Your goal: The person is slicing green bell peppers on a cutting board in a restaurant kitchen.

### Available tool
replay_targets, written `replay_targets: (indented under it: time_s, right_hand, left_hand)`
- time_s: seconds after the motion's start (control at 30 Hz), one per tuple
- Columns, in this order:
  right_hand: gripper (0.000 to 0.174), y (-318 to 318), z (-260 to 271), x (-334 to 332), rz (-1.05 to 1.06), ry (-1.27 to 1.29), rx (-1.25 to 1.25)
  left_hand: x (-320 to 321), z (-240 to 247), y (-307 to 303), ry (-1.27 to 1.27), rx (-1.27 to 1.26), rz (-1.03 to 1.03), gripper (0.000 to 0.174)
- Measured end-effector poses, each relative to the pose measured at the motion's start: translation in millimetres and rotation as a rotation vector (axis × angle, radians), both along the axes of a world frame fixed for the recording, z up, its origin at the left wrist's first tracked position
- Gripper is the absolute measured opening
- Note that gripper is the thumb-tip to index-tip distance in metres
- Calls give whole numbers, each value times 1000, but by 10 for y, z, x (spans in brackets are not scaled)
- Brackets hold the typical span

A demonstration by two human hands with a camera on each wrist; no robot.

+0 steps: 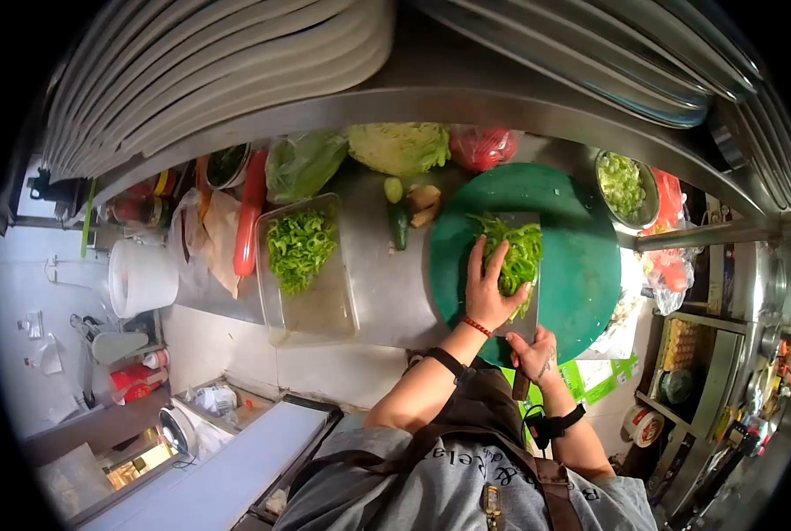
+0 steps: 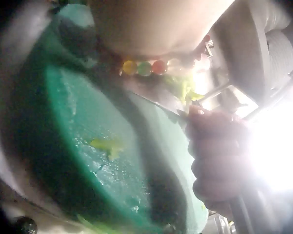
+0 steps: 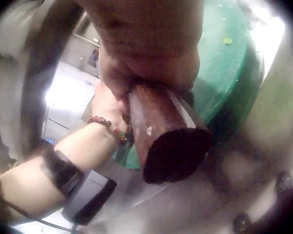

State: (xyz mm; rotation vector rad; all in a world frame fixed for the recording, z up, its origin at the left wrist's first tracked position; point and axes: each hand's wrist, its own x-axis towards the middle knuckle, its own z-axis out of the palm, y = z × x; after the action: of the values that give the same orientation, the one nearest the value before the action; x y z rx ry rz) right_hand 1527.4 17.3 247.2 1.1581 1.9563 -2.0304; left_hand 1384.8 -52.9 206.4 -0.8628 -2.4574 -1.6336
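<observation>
Shredded green pepper-like strips (image 1: 523, 252) lie heaped on the broad blade of a cleaver (image 1: 526, 326), over a round green chopping board (image 1: 583, 274). My left hand (image 1: 491, 296) rests against the heap, its visible fingers extended along one side and the thumb near the other. My right hand (image 1: 537, 356) grips the cleaver near the blade's heel; its brown wooden handle (image 3: 158, 124) sticks out of the fist in the right wrist view. A small green scrap (image 2: 107, 146) lies on the wet board in the left wrist view.
Left of the board, a clear plastic container (image 1: 311, 323) holds more cut greens (image 1: 300, 250). Behind are a cucumber piece (image 1: 399, 226), ginger (image 1: 424, 203) and cabbage (image 1: 398, 146). A metal bowl (image 1: 652, 199) stands right. A plate shelf (image 1: 466, 104) overhangs the counter.
</observation>
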Motion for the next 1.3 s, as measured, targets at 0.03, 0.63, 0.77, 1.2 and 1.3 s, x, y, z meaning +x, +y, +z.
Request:
replay_targets:
  time_s: [0.03, 0.63, 0.77, 1.2, 1.3]
  right_hand:
    - [21, -71, 59, -7, -19, -1, 1]
    - [17, -2053, 273, -1621, 384, 40, -285]
    - [19, -2024, 297, -1477, 484, -9, -232]
    - [11, -786, 431, 82, -220, 66, 96]
    - [11, -504, 6, 196, -441, 120, 85]
  left_hand:
    - [5, 17, -46, 0, 23, 0, 77]
    - [-1374, 391, -2863, 261, -573, -28, 52]
    - [-1746, -49, -3008, 226, -584, 125, 47]
    - [-2496, 696, -2467, 534, -303, 115, 54]
    - [-3126, 886, -1950, 598, -546, -114, 58]
